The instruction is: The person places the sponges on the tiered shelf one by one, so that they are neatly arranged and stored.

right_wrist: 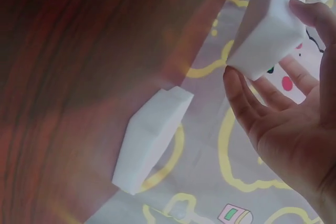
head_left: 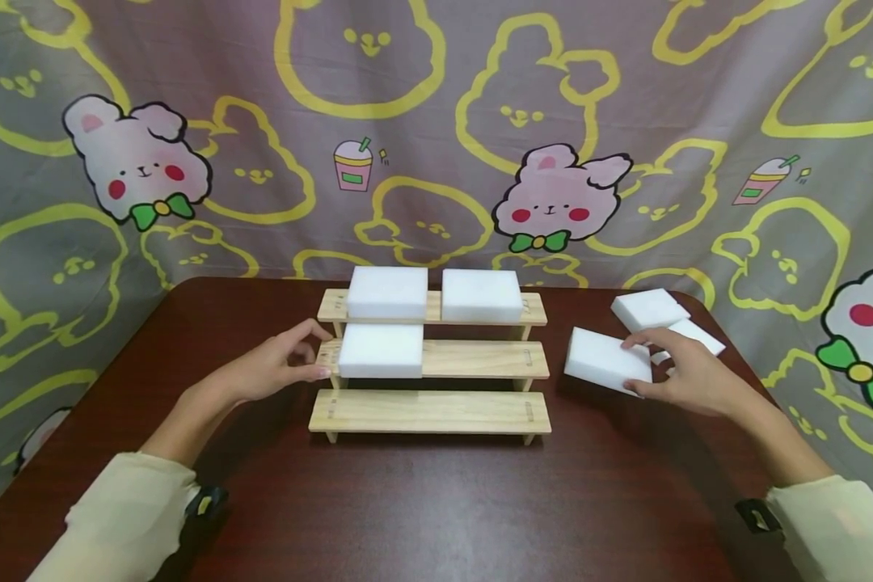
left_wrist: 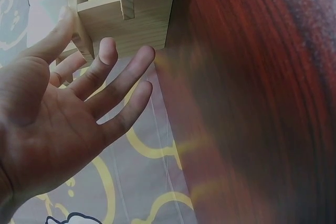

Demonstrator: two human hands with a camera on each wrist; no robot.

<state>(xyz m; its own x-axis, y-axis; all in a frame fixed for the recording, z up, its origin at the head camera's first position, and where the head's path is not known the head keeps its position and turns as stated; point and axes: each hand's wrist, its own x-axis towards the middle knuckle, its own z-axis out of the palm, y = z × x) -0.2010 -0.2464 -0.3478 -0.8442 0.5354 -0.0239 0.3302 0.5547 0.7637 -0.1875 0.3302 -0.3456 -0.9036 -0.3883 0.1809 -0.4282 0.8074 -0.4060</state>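
Cartoon-printed fabric (head_left: 422,121) hangs behind a dark reddish table (head_left: 436,509). Right of the wooden stand (head_left: 436,412), you hold a white block (head_left: 607,361), tilted, pinched between the thumb and fingers of your right hand (head_left: 687,372). Two other blocks (head_left: 647,309) lie just beyond it, far right. Two white blocks sit on the stand's far tier, another at the left of its middle tier. At that tier's left end is your left hand (head_left: 284,364), outer fingers spread; whether its thumb and forefinger pinch the wood, you cannot tell. You seem to be mid-transfer; the next move probably calls for a level, leftward carry to a bare tier. You find no brand or readable writing.
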